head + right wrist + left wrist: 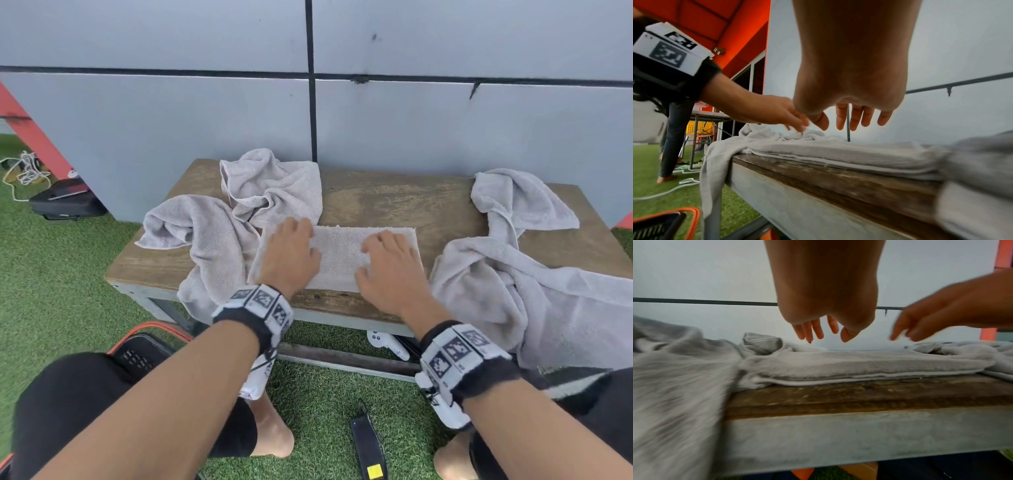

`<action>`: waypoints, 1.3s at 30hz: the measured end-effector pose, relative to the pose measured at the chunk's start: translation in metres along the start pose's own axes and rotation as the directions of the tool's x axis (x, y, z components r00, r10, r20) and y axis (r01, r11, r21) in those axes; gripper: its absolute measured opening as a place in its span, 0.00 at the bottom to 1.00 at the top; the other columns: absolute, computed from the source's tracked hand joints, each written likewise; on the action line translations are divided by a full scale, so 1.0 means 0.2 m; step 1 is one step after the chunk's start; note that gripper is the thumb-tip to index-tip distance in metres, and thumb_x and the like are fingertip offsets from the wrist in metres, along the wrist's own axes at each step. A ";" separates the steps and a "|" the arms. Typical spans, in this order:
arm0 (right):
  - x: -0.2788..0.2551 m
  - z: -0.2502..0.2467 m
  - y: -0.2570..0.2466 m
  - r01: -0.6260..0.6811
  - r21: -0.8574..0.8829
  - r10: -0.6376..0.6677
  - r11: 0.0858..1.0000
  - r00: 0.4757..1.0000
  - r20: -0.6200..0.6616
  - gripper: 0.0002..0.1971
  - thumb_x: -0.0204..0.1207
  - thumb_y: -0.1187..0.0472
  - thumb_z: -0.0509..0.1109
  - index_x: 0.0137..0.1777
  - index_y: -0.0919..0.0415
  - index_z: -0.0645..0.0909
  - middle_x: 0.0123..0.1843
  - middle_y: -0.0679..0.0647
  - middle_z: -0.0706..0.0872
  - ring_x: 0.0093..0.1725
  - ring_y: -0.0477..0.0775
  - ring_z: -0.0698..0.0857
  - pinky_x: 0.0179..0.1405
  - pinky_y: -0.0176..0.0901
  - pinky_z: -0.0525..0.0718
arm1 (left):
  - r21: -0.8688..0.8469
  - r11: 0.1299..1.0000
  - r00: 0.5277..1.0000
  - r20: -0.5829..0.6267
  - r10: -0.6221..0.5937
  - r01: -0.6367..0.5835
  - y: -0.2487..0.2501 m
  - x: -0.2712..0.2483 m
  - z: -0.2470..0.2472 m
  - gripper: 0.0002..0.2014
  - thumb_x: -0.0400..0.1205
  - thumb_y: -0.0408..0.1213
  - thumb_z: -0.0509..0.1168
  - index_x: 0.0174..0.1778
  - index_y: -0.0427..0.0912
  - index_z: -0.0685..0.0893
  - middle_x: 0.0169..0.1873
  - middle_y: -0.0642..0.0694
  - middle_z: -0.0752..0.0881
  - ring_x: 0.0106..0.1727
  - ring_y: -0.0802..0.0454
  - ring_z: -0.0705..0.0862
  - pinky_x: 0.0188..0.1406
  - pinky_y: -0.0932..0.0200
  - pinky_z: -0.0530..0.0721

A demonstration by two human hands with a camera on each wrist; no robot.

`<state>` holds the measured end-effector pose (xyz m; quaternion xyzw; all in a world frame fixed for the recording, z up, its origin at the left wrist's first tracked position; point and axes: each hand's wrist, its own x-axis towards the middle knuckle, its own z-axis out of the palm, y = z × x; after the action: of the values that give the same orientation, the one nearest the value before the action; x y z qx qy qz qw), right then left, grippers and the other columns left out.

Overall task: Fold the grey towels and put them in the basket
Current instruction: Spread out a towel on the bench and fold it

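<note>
Near the front edge of the wooden bench (394, 202), a folded grey towel (337, 253) lies flat under both hands: the left hand (291, 255) hovers over its left end and the right hand (390, 270) over its right, fingers spread and loose just above the cloth, gripping nothing. Unfolded grey towels lie crumpled to the left (219, 226), behind (274, 185) and to the right (520, 260), while the black basket with an orange rim (144, 349) sits on green artificial turf (51, 274) by the left knee, before a grey panelled wall (171, 120). Wristbands (260, 305) carry black-and-white square markers; no writing is legible.
</note>
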<state>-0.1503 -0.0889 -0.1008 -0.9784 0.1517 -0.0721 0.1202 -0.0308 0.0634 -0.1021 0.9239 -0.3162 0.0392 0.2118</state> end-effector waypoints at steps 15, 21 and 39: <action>0.16 0.27 0.04 -0.059 -0.048 0.070 0.997 0.964 0.258 0.33 0.87 0.42 0.40 0.88 0.43 0.32 0.90 0.46 0.31 0.88 0.52 0.31 0.87 0.62 0.36 | 0.163 0.970 0.956 0.261 0.135 -0.182 -0.03 0.06 0.36 0.36 0.83 0.54 0.24 0.90 0.52 0.45 0.89 0.55 0.44 0.89 0.55 0.40 0.88 0.46 0.41; 0.17 0.29 0.09 -0.112 -0.031 0.116 0.993 0.974 0.197 0.32 0.86 0.35 0.38 0.88 0.36 0.37 0.90 0.48 0.33 0.89 0.55 0.33 0.87 0.61 0.36 | 0.120 0.986 0.966 0.245 0.087 -0.120 -0.05 0.06 0.34 0.28 0.91 0.53 0.38 0.89 0.60 0.44 0.89 0.56 0.43 0.89 0.53 0.39 0.88 0.46 0.37; 0.13 0.26 0.21 -0.254 -0.057 0.258 0.966 0.960 0.103 0.38 0.82 0.28 0.39 0.89 0.43 0.41 0.91 0.49 0.37 0.89 0.56 0.35 0.87 0.66 0.43 | 0.149 0.989 0.979 0.198 -0.035 0.005 -0.21 0.03 0.28 0.30 0.90 0.57 0.38 0.89 0.59 0.41 0.89 0.54 0.40 0.89 0.53 0.36 0.87 0.48 0.35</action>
<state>-0.1287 -0.1240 -0.1595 -0.9554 0.2717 0.0013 0.1154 -0.0044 0.0672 -0.1679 0.9395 -0.3227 -0.0329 0.1102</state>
